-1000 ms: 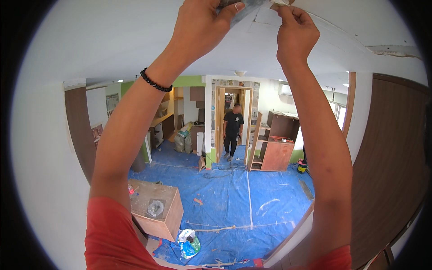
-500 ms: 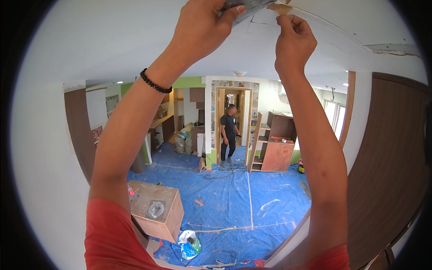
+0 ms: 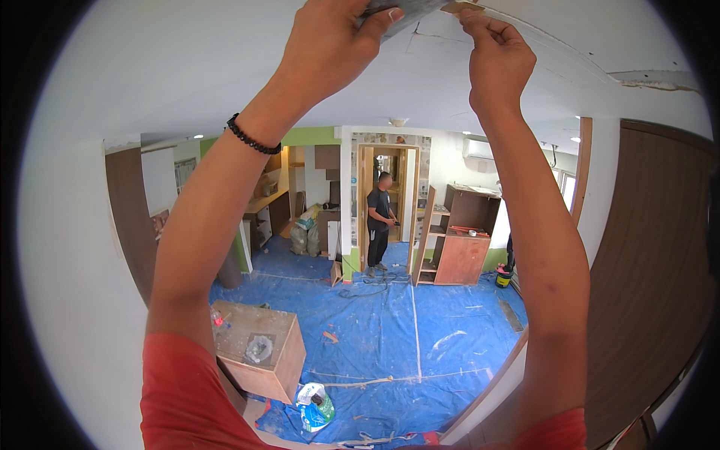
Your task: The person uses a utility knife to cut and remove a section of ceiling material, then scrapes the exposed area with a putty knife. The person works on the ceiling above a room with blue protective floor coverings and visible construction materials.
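Note:
Both my arms reach up to the white ceiling (image 3: 225, 67). My left hand (image 3: 330, 49) grips a grey, smeared flat plate (image 3: 411, 18), its thumb pressed on the near face. The top of that hand and part of the plate run out of view. Close to its right, my right hand (image 3: 504, 64) pinches a small tan flat blade (image 3: 461, 7), like a putty scraper, between thumb and fingers. The blade is close to the plate's edge; whether they touch I cannot tell. A cracked seam (image 3: 551, 39) runs along the ceiling beside my right hand.
Below, a wooden box cabinet (image 3: 259, 337) and an open white-and-blue bag (image 3: 315, 409) stand on blue sheeting (image 3: 375, 322). A person (image 3: 380, 214) stands by the far doorway, left of an open cabinet (image 3: 465, 255). A dark wood panel (image 3: 652, 262) rises at right.
My right hand has shifted slightly right and up, and the tan blade now shows thinner. My left hand has moved slightly left. The person by the doorway has brought their hands together in front.

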A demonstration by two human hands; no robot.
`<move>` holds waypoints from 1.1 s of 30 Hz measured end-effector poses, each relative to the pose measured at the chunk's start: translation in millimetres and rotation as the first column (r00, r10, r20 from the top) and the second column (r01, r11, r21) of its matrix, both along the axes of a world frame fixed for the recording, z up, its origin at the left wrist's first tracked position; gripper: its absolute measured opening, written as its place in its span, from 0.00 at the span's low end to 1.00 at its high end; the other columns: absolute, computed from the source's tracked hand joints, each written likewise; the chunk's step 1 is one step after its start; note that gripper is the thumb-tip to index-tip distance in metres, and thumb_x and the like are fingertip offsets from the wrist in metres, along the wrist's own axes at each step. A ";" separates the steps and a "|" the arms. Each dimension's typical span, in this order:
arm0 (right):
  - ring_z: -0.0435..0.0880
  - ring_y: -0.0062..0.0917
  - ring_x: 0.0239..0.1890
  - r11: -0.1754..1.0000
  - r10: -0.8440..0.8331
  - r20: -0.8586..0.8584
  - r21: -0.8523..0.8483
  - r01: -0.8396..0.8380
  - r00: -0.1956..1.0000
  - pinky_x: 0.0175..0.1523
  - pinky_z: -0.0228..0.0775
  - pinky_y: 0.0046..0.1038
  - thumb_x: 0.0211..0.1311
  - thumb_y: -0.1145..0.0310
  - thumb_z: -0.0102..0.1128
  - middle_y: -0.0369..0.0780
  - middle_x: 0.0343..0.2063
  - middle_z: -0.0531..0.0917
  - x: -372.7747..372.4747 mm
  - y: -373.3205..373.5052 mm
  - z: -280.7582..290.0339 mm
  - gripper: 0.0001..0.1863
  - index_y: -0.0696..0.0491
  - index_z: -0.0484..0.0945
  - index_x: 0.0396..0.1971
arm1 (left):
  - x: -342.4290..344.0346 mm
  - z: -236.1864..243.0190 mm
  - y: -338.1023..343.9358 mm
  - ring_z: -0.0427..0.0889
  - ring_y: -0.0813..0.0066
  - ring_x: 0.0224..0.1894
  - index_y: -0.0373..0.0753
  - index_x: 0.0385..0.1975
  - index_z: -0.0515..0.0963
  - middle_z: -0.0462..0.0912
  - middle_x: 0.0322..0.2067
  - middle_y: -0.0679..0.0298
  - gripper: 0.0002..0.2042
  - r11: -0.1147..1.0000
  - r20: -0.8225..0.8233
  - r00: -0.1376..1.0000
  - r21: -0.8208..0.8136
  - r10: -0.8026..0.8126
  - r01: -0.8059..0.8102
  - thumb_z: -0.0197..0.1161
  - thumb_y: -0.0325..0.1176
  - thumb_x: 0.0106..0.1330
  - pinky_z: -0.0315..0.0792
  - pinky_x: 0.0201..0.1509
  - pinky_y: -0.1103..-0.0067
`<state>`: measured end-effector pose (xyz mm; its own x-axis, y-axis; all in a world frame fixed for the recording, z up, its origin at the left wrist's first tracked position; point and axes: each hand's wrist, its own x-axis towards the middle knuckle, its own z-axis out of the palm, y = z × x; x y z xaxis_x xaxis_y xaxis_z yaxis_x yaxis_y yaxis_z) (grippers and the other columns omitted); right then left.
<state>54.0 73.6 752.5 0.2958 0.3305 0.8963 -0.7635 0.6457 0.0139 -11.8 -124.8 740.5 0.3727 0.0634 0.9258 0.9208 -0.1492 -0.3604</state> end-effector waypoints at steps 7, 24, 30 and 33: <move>0.77 0.15 0.27 0.982 -0.174 0.043 -0.067 0.177 0.984 0.34 0.68 0.21 0.59 0.67 0.74 0.37 0.28 0.87 6.4 5.1 -1.6 0.11 0.60 0.86 0.34 | 2.8 1.3 0.5 0.68 0.76 0.23 0.31 0.47 0.79 0.75 0.21 0.54 0.07 0.994 0.016 0.994 0.004 0.107 -0.107 0.60 0.25 0.72 0.69 0.30 0.77; 0.83 0.21 0.28 0.837 -0.548 0.290 0.167 0.522 0.785 0.37 0.74 0.25 0.60 0.56 0.73 0.38 0.30 0.89 54.6 30.6 -22.5 0.17 0.56 0.86 0.36 | 10.9 14.1 17.8 0.77 0.53 0.23 0.34 0.45 0.79 0.78 0.24 0.47 0.08 0.979 -0.155 0.969 0.094 0.193 -0.180 0.61 0.25 0.69 0.72 0.31 0.69; 0.83 0.18 0.33 0.941 -0.336 0.328 0.152 0.302 0.883 0.40 0.71 0.20 0.61 0.62 0.72 0.37 0.32 0.89 47.9 35.7 -13.2 0.16 0.59 0.85 0.41 | 27.4 23.2 20.2 0.83 0.44 0.31 0.37 0.45 0.81 0.83 0.28 0.47 0.09 0.906 -0.256 0.872 0.194 0.417 -0.376 0.62 0.25 0.66 0.75 0.33 0.60; 0.79 0.17 0.29 0.985 -0.159 0.305 0.114 0.129 0.939 0.36 0.68 0.20 0.62 0.62 0.72 0.36 0.29 0.86 39.1 29.0 -6.3 0.15 0.60 0.85 0.37 | 34.5 22.0 21.1 0.83 0.44 0.31 0.39 0.45 0.81 0.84 0.28 0.48 0.10 0.897 -0.300 0.851 0.247 0.431 -0.367 0.61 0.25 0.65 0.76 0.34 0.59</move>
